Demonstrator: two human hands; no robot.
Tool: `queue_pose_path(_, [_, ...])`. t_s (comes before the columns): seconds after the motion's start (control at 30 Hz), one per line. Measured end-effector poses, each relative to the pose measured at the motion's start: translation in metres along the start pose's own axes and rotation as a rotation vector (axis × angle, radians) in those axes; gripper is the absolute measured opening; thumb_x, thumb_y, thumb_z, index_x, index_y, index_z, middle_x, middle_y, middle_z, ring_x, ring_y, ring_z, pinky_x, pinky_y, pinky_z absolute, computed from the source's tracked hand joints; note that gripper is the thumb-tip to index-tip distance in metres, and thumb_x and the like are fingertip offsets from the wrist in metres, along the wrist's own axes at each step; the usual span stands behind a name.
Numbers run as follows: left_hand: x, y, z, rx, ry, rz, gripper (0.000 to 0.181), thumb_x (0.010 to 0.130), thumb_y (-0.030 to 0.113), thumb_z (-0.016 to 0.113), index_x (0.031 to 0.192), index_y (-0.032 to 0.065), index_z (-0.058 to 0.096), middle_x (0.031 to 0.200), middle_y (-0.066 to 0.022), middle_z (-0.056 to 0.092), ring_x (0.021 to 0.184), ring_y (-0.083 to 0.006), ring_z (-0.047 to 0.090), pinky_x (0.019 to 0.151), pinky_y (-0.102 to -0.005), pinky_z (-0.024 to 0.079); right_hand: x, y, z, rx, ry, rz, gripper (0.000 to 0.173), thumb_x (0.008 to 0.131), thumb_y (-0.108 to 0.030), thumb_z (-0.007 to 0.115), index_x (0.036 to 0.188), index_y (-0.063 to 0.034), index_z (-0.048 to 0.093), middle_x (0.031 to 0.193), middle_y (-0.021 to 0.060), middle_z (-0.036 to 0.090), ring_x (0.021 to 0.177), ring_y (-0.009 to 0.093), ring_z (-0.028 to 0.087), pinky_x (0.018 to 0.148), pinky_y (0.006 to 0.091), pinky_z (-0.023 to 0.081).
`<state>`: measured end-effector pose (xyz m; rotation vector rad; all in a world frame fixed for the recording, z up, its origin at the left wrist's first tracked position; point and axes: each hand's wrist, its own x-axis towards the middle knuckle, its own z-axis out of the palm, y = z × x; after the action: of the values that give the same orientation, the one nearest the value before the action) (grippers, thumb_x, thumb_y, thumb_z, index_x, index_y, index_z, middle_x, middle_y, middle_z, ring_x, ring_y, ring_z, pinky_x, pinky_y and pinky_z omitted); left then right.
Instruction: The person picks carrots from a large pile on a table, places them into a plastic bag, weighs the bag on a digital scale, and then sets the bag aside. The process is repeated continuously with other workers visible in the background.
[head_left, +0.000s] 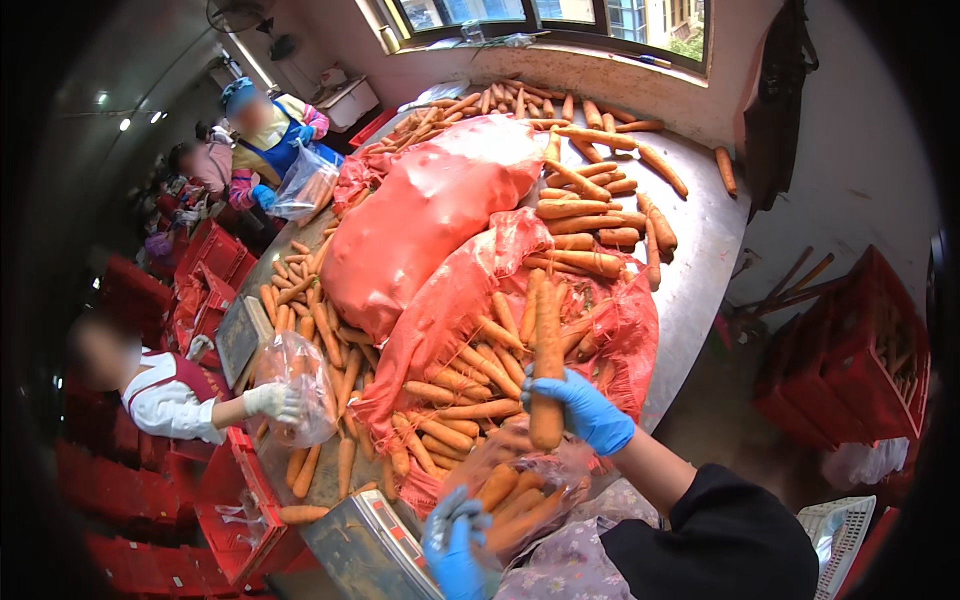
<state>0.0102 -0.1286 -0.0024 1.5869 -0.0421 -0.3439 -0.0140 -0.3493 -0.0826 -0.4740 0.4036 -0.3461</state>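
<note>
My right hand (589, 412), in a blue glove, grips a large carrot (547, 367) that stands nearly upright in the view. Below it, a clear plastic bag (525, 502) with several carrots inside rests against my floral apron (555, 566). My left hand (456, 540), also gloved in blue, holds the left side of this bag; part of the grip is blurred. Just beyond lies an opened red woven sack (427, 337), with loose carrots (457, 405) spilling from its mouth. A scale (371, 544) sits beside my left hand.
A full red sack (442, 217) and more carrots cover much of the metal table (705, 247). At left, a co-worker's gloved hand (276, 403) holds a bag near another scale (244, 341). Another co-worker (281, 139) bags carrots farther back. Red crates (840, 360) stand at right.
</note>
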Motion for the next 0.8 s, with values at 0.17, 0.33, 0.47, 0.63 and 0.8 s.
queue_pose_path(0.17, [0.015, -0.028, 0.010, 0.506, -0.224, 0.333, 0.070, 0.075, 0.003, 0.069, 0.135, -0.0004, 0.034, 0.125, -0.0143, 0.048, 0.107, -0.0209, 0.051, 0.088, -0.0318, 0.045, -0.025, 0.065, 0.057, -0.099, -0.135, 0.011, 0.040, 0.088, -0.025, 0.060, 0.115, 0.0002, 0.046, 0.101, 0.0094, 0.059, 0.096, 0.018, 0.056, 0.088, 0.0315, 0.046])
queue_pose_path(0.33, [0.021, -0.027, -0.004, 0.394, -0.207, 0.210, 0.046, 0.076, 0.011, 0.073, 0.114, -0.0020, 0.051, 0.095, -0.0094, 0.061, 0.087, -0.0156, 0.058, 0.076, -0.0294, 0.048, -0.018, 0.086, 0.058, -0.224, -0.183, 0.012, 0.040, 0.091, -0.034, 0.055, 0.110, 0.0003, 0.049, 0.099, 0.0096, 0.058, 0.092, 0.018, 0.057, 0.086, 0.0304, 0.046])
queue_pose_path(0.47, [0.016, -0.024, -0.031, -0.162, -0.312, -0.389, 0.036, 0.086, 0.030, 0.061, 0.106, 0.0009, 0.054, 0.080, -0.0109, 0.060, 0.045, -0.0080, 0.042, 0.044, -0.0196, 0.034, 0.003, 0.055, 0.072, 0.114, -0.022, -0.029, 0.036, 0.092, -0.035, 0.053, 0.103, -0.0014, 0.053, 0.091, 0.0104, 0.059, 0.086, 0.021, 0.059, 0.082, 0.0360, 0.050])
queue_pose_path(0.63, [0.007, -0.032, -0.050, -0.562, -0.499, -0.646, 0.056, 0.089, 0.043, 0.048, 0.109, -0.0102, 0.050, 0.070, -0.0076, 0.054, 0.039, -0.0044, 0.031, 0.038, -0.0182, 0.025, 0.025, 0.016, 0.059, 0.063, -0.095, -0.184, 0.026, 0.094, -0.029, 0.050, 0.092, -0.0032, 0.053, 0.078, 0.0064, 0.058, 0.074, 0.020, 0.058, 0.074, 0.0361, 0.052])
queue_pose_path(0.8, [0.008, -0.036, -0.056, -0.619, -0.554, -0.696, 0.063, 0.089, 0.047, 0.045, 0.110, -0.0125, 0.048, 0.067, -0.0063, 0.051, 0.037, -0.0039, 0.029, 0.037, -0.0182, 0.025, 0.028, 0.013, 0.045, 0.259, -0.238, -0.094, 0.020, 0.092, -0.022, 0.052, 0.091, -0.0018, 0.054, 0.070, 0.0029, 0.057, 0.066, 0.016, 0.055, 0.070, 0.0311, 0.048])
